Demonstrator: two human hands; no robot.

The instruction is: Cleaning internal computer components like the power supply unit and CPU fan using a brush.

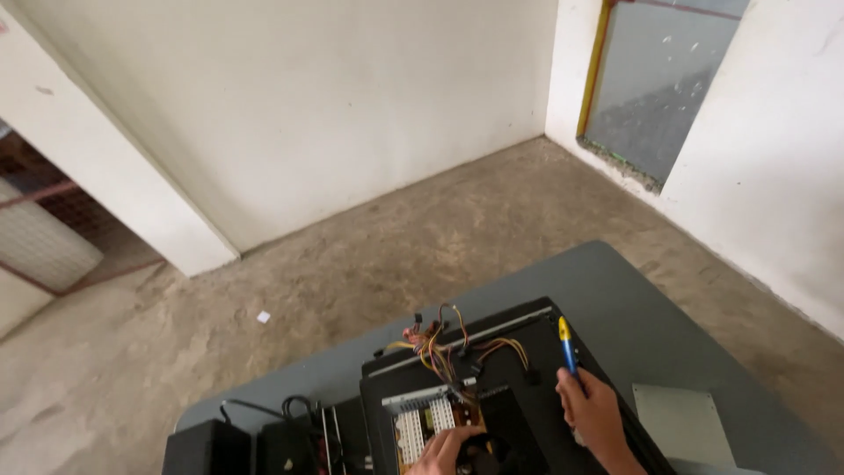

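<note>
The fingers of the right hand (593, 412) are closed around a blue and yellow screwdriver (568, 345), whose handle sticks up and away from the fist, over the right part of the black computer case (536, 413). The left hand (447, 453) lies at the bottom edge of the view, its fingers curled down onto the inside of the open case just beside a pale perforated metal part (420, 424) — whether they grip anything I cannot tell.

Above the left hand a bundle of yellow, red and black wires (444, 347) arches out of the case near its far edge. The case sits on a grey surface (607, 290), towards its near side and about midway across. To the left of the case, along the near-left edge of the surface, stand two black boxes (207, 449) with a looped black cable (294, 409) between them and the case. Near the right edge of the surface, just right of the right hand, lies a flat pale grey rectangular panel (686, 422) — plain, with no label visible.

Beyond the surface is a bare concrete floor (369, 255), with a small white scrap (263, 317) lying on it well apart from the surface.
</note>
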